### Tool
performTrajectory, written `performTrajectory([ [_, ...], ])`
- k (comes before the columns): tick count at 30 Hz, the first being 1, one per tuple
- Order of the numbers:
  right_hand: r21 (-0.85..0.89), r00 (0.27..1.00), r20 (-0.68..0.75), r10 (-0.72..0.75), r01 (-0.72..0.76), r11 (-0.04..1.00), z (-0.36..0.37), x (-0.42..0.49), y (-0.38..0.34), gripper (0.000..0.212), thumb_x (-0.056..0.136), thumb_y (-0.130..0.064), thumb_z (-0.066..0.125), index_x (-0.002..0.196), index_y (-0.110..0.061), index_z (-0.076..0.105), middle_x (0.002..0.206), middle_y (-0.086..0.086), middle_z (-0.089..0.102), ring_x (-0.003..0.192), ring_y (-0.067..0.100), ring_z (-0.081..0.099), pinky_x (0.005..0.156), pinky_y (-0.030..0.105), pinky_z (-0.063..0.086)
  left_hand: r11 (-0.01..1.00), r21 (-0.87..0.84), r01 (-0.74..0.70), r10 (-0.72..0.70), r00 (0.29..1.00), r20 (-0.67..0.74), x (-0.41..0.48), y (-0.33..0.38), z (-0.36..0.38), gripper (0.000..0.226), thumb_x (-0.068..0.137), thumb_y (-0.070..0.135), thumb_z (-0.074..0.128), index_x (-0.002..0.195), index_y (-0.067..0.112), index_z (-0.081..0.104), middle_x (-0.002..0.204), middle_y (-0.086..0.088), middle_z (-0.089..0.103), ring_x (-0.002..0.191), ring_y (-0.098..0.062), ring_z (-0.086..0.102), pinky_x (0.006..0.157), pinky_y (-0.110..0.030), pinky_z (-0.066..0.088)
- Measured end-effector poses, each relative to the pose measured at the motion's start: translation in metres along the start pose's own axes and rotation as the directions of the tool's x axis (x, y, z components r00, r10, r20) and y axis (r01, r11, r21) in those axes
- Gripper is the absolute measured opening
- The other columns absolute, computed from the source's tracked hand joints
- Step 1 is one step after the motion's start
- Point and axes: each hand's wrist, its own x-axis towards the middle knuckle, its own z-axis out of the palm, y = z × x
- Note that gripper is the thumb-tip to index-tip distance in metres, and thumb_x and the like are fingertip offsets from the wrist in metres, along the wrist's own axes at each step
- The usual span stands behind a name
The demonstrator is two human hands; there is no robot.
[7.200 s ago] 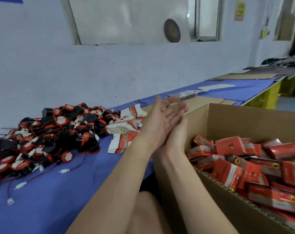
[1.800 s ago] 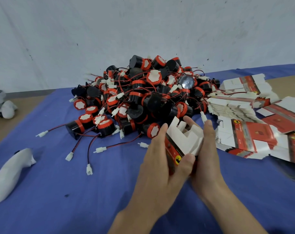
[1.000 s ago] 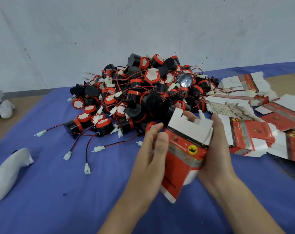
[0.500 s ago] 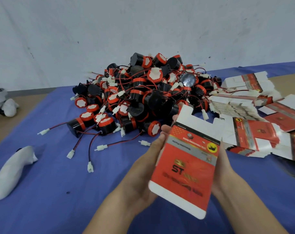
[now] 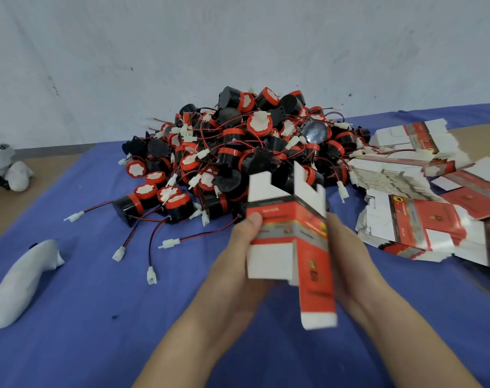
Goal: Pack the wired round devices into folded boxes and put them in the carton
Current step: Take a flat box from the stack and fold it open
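Both my hands hold one red-and-white box blank (image 5: 294, 236) upright above the blue table cover (image 5: 98, 317), partly opened into a sleeve with its white flaps sticking up. My left hand (image 5: 238, 261) grips its left side, thumb on the red front. My right hand (image 5: 347, 256) holds the right side, fingers hidden behind the card. Behind the box lies a big pile of round black-and-red devices (image 5: 238, 152) with red-black wires and white plugs. The carton is out of view.
Stacks of flat red-and-white box blanks (image 5: 412, 208) lie on the right. A white handheld object (image 5: 19, 281) lies at the left front. A grey-white bundle (image 5: 11, 172) sits at the far left by the wall (image 5: 238, 51).
The flat blank I held face-up half a second ago has been turned and pushed open into a sleeve. My hands moved closer to its sides.
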Motion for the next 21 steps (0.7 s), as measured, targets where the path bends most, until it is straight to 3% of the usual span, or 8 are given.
performTrajectory([
  [3,-0.031,0.992,0.03,-0.125,0.126,0.991,0.013,-0.003,-0.005,0.043,0.097,-0.057,0.051,0.126,-0.028,0.062,0.121,-0.003,0.073,0.104,0.018,0.072,0.09,0.035,0.054,0.959,0.209,-0.192,0.227,0.96,-0.161,0.003,-0.002,-0.02,0.067,0.079,0.054,0.073,0.137,0.026,0.054,0.112,0.004,0.075,0.106,-0.012,0.071,0.089,-0.03,0.055],
  [5,-0.055,0.971,0.13,-0.203,0.211,0.976,0.02,-0.007,-0.005,0.059,0.085,-0.071,0.054,0.135,-0.039,0.056,0.13,-0.01,0.069,0.113,0.015,0.07,0.092,0.033,0.056,0.918,0.314,-0.244,0.302,0.942,-0.149,0.008,-0.006,-0.026,0.076,0.075,0.06,0.073,0.141,0.037,0.044,0.112,0.012,0.073,0.105,-0.003,0.069,0.082,-0.018,0.054],
  [8,-0.113,0.919,0.265,-0.292,0.33,0.937,0.029,-0.015,0.005,0.049,0.096,-0.059,0.052,0.141,-0.04,0.053,0.133,-0.006,0.067,0.119,0.019,0.067,0.094,0.036,0.056,0.888,0.372,-0.271,0.322,0.943,-0.082,0.006,-0.016,-0.027,0.083,0.073,0.063,0.075,0.144,0.04,0.039,0.119,0.01,0.069,0.111,-0.004,0.066,0.088,-0.021,0.054],
  [11,-0.164,0.882,0.296,-0.367,0.426,0.89,0.032,-0.02,0.011,0.049,0.094,-0.055,0.051,0.141,-0.042,0.051,0.129,-0.007,0.068,0.113,0.016,0.069,0.084,0.026,0.058,0.874,0.378,-0.306,0.34,0.94,-0.027,0.007,-0.021,-0.027,0.082,0.071,0.061,0.069,0.145,0.042,0.038,0.126,0.011,0.065,0.116,-0.005,0.064,0.092,-0.02,0.053],
  [15,-0.251,0.855,0.312,-0.415,0.495,0.832,0.031,-0.022,0.013,0.047,0.098,-0.06,0.048,0.141,-0.043,0.05,0.131,-0.008,0.066,0.116,0.017,0.067,0.089,0.035,0.059,0.872,0.363,-0.328,0.347,0.938,0.012,0.004,-0.019,-0.026,0.078,0.077,0.059,0.069,0.146,0.039,0.039,0.128,0.011,0.064,0.118,-0.005,0.063,0.091,-0.018,0.053],
  [18,-0.527,0.81,0.364,-0.46,0.587,0.615,0.026,-0.024,0.018,0.054,0.098,-0.066,0.038,0.144,-0.04,0.044,0.145,-0.02,0.051,0.135,0.011,0.05,0.107,0.041,0.047,0.866,0.372,-0.334,0.342,0.938,0.047,-0.001,-0.017,-0.022,0.063,0.083,0.061,0.06,0.137,0.03,0.052,0.12,0.012,0.07,0.111,-0.005,0.066,0.083,-0.014,0.053],
  [21,-0.656,0.761,0.403,-0.508,0.627,0.42,0.023,-0.026,0.021,0.06,0.097,-0.073,0.027,0.143,-0.038,0.042,0.151,-0.027,0.04,0.143,0.01,0.039,0.111,0.04,0.043,0.878,0.357,-0.32,0.324,0.945,0.051,-0.005,-0.021,-0.02,0.067,0.08,0.068,0.05,0.131,0.025,0.058,0.115,0.011,0.072,0.108,-0.004,0.068,0.079,-0.012,0.053],
])
